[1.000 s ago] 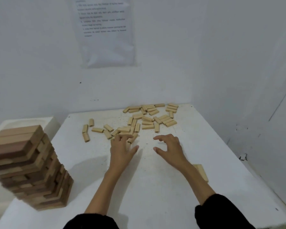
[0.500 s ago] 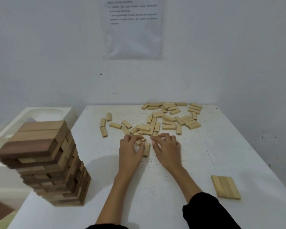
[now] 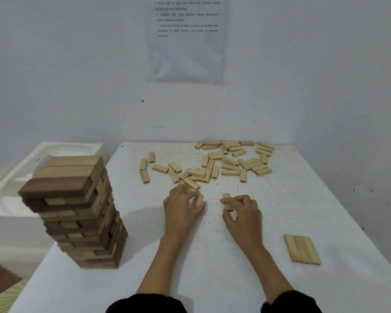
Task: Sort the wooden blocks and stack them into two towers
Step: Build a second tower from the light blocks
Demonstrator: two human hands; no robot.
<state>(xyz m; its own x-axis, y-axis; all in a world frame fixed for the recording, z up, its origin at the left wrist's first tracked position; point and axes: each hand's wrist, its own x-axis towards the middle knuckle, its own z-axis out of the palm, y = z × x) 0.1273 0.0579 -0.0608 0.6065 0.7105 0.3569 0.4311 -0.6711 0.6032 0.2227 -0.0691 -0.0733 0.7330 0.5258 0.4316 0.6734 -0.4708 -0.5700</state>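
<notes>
The person's right hand rested on the white desk near its middle, its thumb and fingers pinching a pale block that lay lengthwise away from the person. Just to its left, apart from it, the left hand sat with its fingers curled; the view was blurred there, but they seemed to close round a second pale block. Beyond both hands, a scatter of loose pale blocks lay flat across the far part of the desk, some touching and some crossing, reaching to the back edge. At the near left corner stood a tall tower of larger blocks in mixed light and dark brown, its layers slightly uneven. Near the right edge, well apart from the hands, a flat row of pale blocks lay side by side, touching. A printed sheet hung on the wall behind, and a white tub stood left of the desk.
</notes>
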